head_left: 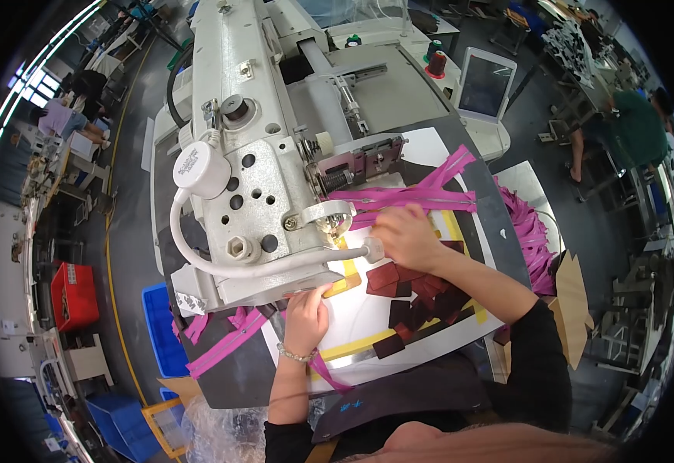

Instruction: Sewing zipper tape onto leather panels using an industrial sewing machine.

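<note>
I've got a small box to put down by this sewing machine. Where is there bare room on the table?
Bare white surface lies between the left hand and the dark red patches. Crowded: pink zippers around the right hand near the needle, more piled at the table's right edge.

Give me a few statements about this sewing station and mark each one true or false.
1. The right hand rests on a pink zipper. True.
2. The left hand holds scissors. False: it lies flat on the white board beside the sewing machine.
3. Dark red patches lie on the board. True.
4. The zippers are green. False: they are pink.
5. A bracelet is on the left wrist. True.
</note>
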Action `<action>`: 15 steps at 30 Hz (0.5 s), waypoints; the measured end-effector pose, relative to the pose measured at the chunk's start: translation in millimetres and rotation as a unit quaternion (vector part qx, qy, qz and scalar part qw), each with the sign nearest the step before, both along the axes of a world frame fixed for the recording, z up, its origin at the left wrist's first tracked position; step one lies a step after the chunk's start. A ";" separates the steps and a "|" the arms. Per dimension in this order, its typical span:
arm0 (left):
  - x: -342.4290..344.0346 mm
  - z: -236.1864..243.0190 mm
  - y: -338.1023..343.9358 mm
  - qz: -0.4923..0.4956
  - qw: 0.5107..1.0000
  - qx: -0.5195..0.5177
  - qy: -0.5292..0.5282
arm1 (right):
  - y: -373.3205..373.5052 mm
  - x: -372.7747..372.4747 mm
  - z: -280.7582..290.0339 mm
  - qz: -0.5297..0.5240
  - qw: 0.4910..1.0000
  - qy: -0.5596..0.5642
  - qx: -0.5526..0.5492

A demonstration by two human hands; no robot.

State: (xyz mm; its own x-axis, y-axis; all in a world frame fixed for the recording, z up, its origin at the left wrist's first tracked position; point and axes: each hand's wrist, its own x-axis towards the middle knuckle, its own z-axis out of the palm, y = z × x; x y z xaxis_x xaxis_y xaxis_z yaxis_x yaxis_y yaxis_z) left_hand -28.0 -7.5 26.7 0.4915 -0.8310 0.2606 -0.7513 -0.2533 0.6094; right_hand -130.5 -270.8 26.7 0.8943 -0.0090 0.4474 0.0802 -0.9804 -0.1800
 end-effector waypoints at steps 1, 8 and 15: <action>-0.2 -0.5 -0.2 0.002 1.000 0.001 -0.002 | -7.5 5.7 1.4 -0.044 0.999 -0.024 0.013; 1.4 -4.1 -1.6 0.006 0.999 -0.044 -0.022 | -39.5 37.1 8.2 -0.107 0.988 -0.019 0.114; 2.1 -3.1 -2.2 -0.002 0.998 -0.055 -0.015 | -34.2 24.5 1.8 0.019 0.994 -0.092 0.056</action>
State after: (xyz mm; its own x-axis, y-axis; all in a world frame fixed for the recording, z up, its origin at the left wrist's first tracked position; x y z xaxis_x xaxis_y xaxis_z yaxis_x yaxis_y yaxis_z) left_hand -25.9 -9.7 23.5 0.4793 -0.7983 0.3646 -0.7707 -0.1841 0.6100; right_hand -106.0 -305.0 28.4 0.7978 -0.0357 0.6018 0.1583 -0.9508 -0.2662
